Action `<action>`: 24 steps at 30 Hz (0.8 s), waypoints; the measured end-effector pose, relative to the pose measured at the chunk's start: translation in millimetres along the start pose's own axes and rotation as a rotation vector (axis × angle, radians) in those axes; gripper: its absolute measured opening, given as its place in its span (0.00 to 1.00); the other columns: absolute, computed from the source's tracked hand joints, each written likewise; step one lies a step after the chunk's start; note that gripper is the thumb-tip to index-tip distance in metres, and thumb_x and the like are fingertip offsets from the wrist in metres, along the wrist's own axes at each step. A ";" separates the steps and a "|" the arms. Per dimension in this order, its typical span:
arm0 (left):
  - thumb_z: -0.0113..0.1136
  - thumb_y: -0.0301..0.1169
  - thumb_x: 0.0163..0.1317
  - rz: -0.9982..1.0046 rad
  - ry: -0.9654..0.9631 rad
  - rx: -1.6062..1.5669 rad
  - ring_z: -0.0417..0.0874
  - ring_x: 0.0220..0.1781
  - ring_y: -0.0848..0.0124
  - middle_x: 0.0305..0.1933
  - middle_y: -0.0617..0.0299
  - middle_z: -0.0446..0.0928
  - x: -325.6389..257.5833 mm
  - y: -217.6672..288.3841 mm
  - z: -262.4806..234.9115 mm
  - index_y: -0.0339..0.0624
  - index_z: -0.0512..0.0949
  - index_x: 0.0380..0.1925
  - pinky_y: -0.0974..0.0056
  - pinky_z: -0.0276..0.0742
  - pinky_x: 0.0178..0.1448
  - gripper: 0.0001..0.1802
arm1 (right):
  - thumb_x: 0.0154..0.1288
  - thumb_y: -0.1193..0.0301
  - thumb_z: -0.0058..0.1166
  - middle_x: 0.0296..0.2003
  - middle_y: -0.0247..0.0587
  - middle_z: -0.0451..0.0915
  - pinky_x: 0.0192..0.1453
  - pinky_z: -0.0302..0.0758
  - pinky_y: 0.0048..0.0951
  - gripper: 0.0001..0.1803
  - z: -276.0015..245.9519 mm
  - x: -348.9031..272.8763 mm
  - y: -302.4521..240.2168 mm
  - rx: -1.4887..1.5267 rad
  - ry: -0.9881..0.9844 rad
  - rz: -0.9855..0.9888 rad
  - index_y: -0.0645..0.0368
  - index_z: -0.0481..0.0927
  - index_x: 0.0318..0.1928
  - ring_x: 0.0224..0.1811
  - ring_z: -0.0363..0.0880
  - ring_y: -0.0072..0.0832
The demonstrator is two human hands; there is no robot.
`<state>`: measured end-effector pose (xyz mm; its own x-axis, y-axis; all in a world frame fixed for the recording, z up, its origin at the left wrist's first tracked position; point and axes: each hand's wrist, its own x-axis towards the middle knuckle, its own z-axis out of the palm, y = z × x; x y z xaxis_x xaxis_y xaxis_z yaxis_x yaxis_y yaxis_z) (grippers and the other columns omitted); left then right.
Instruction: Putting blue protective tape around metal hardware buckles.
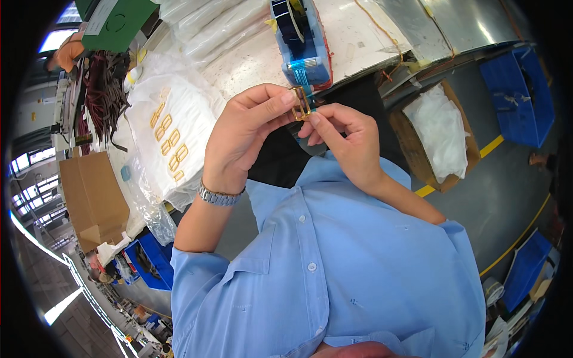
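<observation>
Between my two hands is a gold rectangular metal buckle point(301, 104) with a bar across it. My left hand point(248, 122) pinches its upper left side between thumb and fingers. The thumb and forefinger of my right hand point(349, 140) close on its lower right edge; whether a bit of film is also between them is hidden. Just beyond the fingers stands a blue tape dispenser point(322, 62) with a dark roll point(289, 24). Blue tape point(299, 73) hangs at its front end, close to the buckle. To the left, several similar gold buckles point(169, 138) lie in rows on white wrapping point(194, 116).
Plastic-wrapped rolls point(197, 27) lie at the table's back. A cardboard box point(92, 200) stands at the left, near a blue bin point(158, 262). On the right are an open carton point(468, 134) with white plastic and another blue bin point(516, 98). Another person point(68, 53) is at far left.
</observation>
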<state>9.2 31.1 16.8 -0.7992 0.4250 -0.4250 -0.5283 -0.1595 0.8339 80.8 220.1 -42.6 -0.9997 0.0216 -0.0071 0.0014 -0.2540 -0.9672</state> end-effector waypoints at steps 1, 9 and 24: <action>0.68 0.34 0.75 0.003 -0.011 0.028 0.87 0.53 0.70 0.49 0.58 0.87 0.8 0.3 -2.7 0.37 0.85 0.44 0.60 0.82 0.66 0.10 | 0.78 0.75 0.59 0.33 0.36 0.89 0.36 0.79 0.20 0.07 0.0 0.2 -0.1 0.000 -0.002 -0.001 0.65 0.88 0.44 0.33 0.85 0.17; 0.67 0.35 0.76 -0.007 -0.009 0.071 0.88 0.55 0.69 0.51 0.57 0.88 6.9 -2.3 0.4 0.38 0.85 0.45 0.58 0.82 0.67 0.10 | 0.78 0.75 0.59 0.34 0.37 0.90 0.36 0.80 0.20 0.07 -1.0 -0.3 0.4 -0.029 -0.007 -0.024 0.65 0.88 0.46 0.33 0.85 0.17; 0.67 0.33 0.76 -0.008 0.023 0.159 0.88 0.50 0.70 0.52 0.54 0.89 14.0 1.0 -1.0 0.38 0.85 0.45 0.60 0.84 0.61 0.09 | 0.83 0.62 0.56 0.38 0.42 0.90 0.45 0.84 0.25 0.17 -19.2 15.7 16.5 0.787 -0.256 0.520 0.66 0.86 0.51 0.34 0.86 0.23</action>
<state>-2.8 36.0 11.3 -0.8025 0.4048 -0.4384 -0.4841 -0.0122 0.8749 65.5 234.8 -63.6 -0.8534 -0.4631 -0.2392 0.5211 -0.7474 -0.4122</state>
